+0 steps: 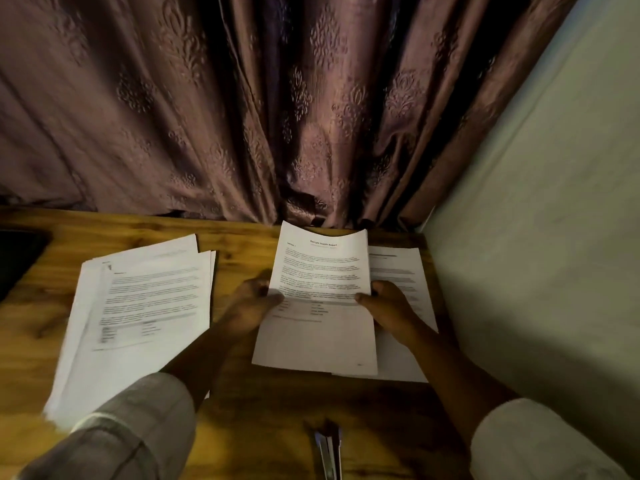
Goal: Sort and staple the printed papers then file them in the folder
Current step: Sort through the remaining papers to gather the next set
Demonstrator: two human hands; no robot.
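Between two pale sleeves [138, 427], a stapler [328, 455] is seen lying at the near edge of the wooden table [263, 417]. Farther in, a set of printed papers [322, 268] is gripped at both side edges: its left edge is pinched by the left hand [251, 306], its right edge by the right hand [388, 308]. One printed sheet [398, 271] is partly covered by this set. A loose pile of papers [138, 306] is spread to the left. Behind hangs a patterned curtain [277, 98].
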